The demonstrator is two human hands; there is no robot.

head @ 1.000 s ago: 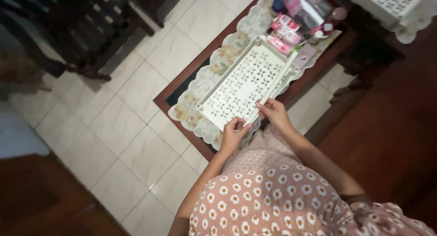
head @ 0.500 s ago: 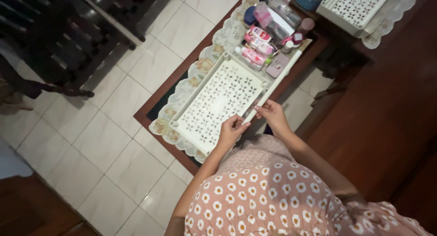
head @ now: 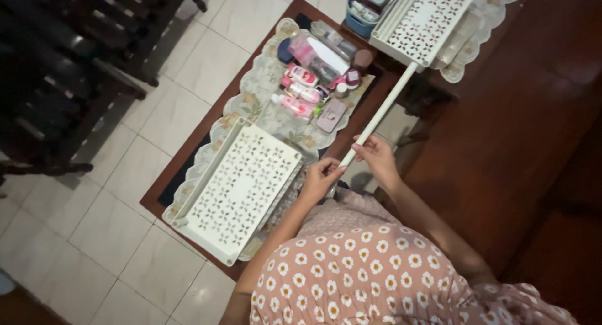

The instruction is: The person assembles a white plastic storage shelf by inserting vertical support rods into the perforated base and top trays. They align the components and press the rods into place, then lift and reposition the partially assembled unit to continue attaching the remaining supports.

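White plastic rod point(head: 380, 115) held at its near end by both hands, slanting up over the table edge. Right hand point(head: 376, 154) fingers pinch the rod; left hand point(head: 321, 176) fingertips pinch its tip. Just left: perforated white tray point(head: 241, 188) on lace cloth point(head: 254, 90). Beyond it, pink bottles point(head: 300, 90). Far end nears a second tray point(head: 426, 21).

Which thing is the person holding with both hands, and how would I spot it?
Find the dark wooden table with the lace cloth. At its near right edge, both hands grip a long white pole. Unlike the flat white patterned trays, it is thin, round and plain.
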